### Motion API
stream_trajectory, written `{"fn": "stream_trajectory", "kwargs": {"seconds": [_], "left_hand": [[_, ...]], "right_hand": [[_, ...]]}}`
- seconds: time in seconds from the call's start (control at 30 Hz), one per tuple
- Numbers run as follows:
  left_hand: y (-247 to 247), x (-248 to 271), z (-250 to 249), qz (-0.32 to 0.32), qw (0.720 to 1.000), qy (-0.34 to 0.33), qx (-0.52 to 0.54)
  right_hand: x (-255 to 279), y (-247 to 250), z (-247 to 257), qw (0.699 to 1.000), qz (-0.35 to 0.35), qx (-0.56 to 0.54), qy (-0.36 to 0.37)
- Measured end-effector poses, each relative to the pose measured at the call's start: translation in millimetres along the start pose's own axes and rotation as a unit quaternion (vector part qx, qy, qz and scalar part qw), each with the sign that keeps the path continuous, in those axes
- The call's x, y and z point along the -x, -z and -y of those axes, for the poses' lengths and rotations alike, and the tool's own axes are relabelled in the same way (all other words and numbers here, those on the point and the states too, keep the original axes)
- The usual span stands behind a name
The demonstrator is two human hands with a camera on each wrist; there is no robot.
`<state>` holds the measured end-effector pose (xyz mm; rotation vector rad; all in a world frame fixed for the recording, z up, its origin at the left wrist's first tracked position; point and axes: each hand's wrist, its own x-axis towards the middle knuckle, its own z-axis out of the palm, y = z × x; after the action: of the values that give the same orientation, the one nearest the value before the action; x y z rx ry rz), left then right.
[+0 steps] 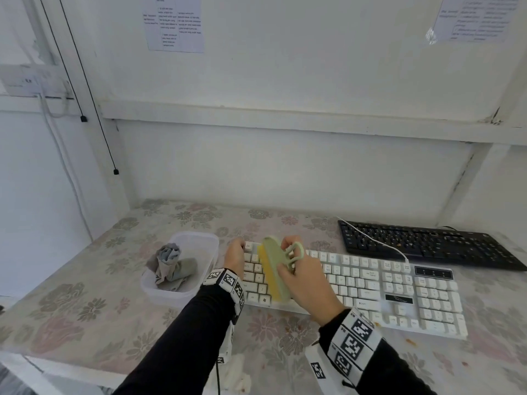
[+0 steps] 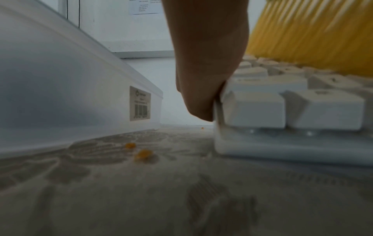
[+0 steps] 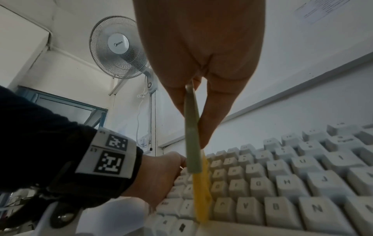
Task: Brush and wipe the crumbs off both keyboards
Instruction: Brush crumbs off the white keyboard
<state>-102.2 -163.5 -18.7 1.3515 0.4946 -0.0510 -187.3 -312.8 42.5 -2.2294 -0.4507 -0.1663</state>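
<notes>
Right hand (image 1: pixel 306 283): fingers curled round brush (image 1: pixel 275 269), yellow bristles down on left keys of white keyboard (image 1: pixel 370 286), likely mid-sweep. Left hand (image 1: pixel 235 258): on keyboard's left end, probably steadying it; finger curl not discernible. Black keyboard (image 1: pixel 427 243): far right, untouched, crumb visible on keys. Tub (image 1: pixel 182 292) with grey cloth (image 1: pixel 171 263): just left of white keyboard, crowding sweep path. Crumbs (image 2: pixel 143 154): on tablecloth between tub and keyboard. White cable (image 1: pixel 379 243): lies across black keyboard.

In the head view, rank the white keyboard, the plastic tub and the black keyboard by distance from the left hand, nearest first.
1. white keyboard: the left hand touches its left end.
2. plastic tub: just left of the hand, cloths inside.
3. black keyboard: far right, at the back.
</notes>
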Motion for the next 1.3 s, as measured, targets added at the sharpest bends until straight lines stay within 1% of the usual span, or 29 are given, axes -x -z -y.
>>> {"fn": "stream_trajectory", "kwargs": {"seconds": [0.13, 0.2, 0.23, 0.3, 0.37, 0.43, 0.5, 0.57, 0.63, 0.7, 0.73, 0.8, 0.87, 0.93, 1.0, 1.13, 1.2, 1.23, 1.3], "left_hand": [[-1, 0, 0, -0.006, 1.0, 0.004, -0.005], [-1, 0, 0, -0.005, 1.0, 0.013, -0.009], [0, 0, 0, -0.005, 1.0, 0.018, -0.01], [0, -1, 0, -0.003, 1.0, 0.021, -0.004], [0, -2, 0, 0.003, 1.0, 0.019, 0.001], [0, -1, 0, 0.008, 1.0, 0.015, 0.003], [-1, -1, 0, 0.003, 1.0, 0.012, 0.002], [-1, -2, 1, 0.0, 1.0, 0.007, -0.001], [0, -2, 1, 0.003, 1.0, 0.006, 0.0], [0, -1, 1, 0.007, 1.0, 0.009, 0.001], [0, -1, 1, 0.009, 1.0, 0.009, -0.002], [0, 0, 0, 0.006, 1.0, 0.01, -0.008], [-1, -1, 0, 0.003, 1.0, 0.01, -0.009], [0, -1, 1, 0.006, 1.0, 0.013, -0.006], [0, -2, 1, 0.006, 1.0, 0.012, -0.003], [1, -2, 1, 0.008, 1.0, 0.012, -0.003], [1, -3, 2, 0.01, 1.0, 0.016, -0.003], [1, -3, 2, 0.01, 1.0, 0.017, -0.002], [1, -4, 2, 0.008, 1.0, 0.017, -0.002]], "right_hand": [[9, 7, -10, 0.996, 0.085, 0.027, -0.023], [11, 15, -10, 0.994, 0.1, 0.026, -0.033], [11, 18, -10, 0.995, 0.093, 0.019, -0.039], [9, 23, -9, 0.998, 0.056, 0.003, -0.038], [8, 23, -8, 1.0, 0.01, 0.003, -0.007], [8, 19, -8, 1.0, -0.01, 0.007, 0.012], [10, 15, -12, 1.0, 0.009, 0.023, 0.009], [13, 14, -18, 0.998, 0.044, 0.042, -0.002], [17, 17, -21, 0.995, 0.079, 0.055, -0.011], [19, 23, -20, 0.993, 0.099, 0.065, -0.022], [19, 26, -19, 0.993, 0.099, 0.062, -0.031], [17, 32, -16, 0.995, 0.074, 0.047, -0.038], [15, 35, -14, 0.999, 0.03, 0.037, -0.014], [15, 34, -13, 0.999, 0.005, 0.035, 0.01], [17, 30, -17, 0.999, 0.014, 0.045, 0.01], [24, 33, -27, 0.994, 0.074, 0.082, -0.019], [27, 39, -27, 0.992, 0.09, 0.081, -0.033], [27, 43, -27, 0.992, 0.09, 0.076, -0.04], [26, 48, -26, 0.994, 0.067, 0.072, -0.047]]}}
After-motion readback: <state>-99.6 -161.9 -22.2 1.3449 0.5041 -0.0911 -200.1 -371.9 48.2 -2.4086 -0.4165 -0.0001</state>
